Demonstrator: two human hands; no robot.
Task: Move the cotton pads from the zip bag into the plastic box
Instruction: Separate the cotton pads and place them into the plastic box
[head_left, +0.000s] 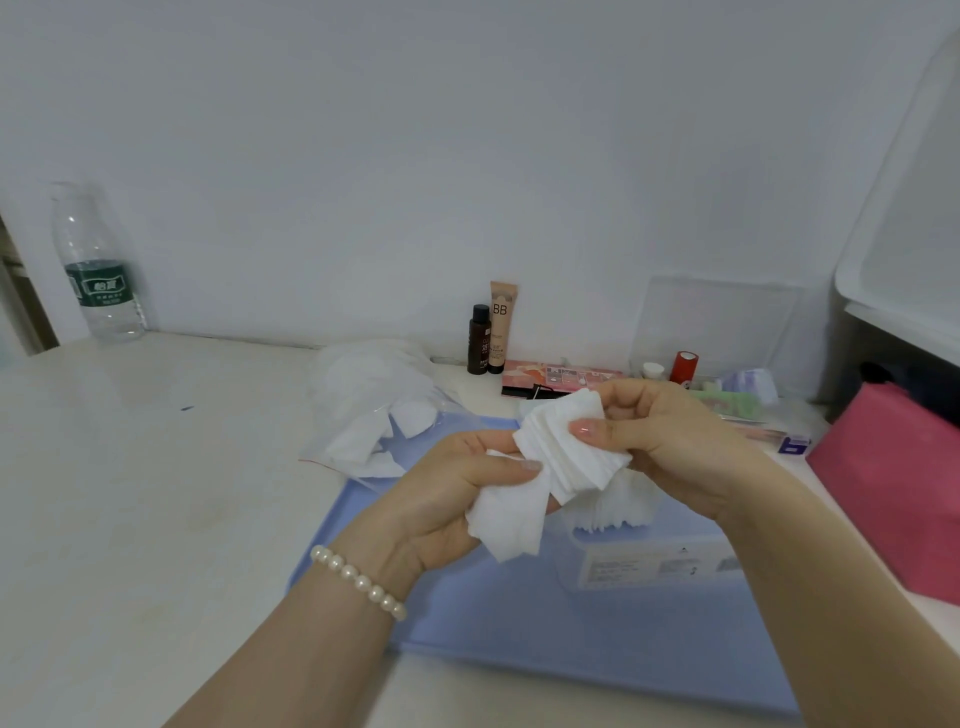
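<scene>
Both grips are closed on soft white cotton pads: the right hand (670, 441) pinches a fanned square stack (569, 444) between thumb and fingers, the left hand (457, 493) curls around a looser bunch (511, 519) just below, above the blue mat (519, 613). More pads stand in the clear plastic box (649, 561), partly hidden by the right wrist. Behind on the surface (156, 493), the crinkled zip bag (374, 410) holds blurred white pads
</scene>
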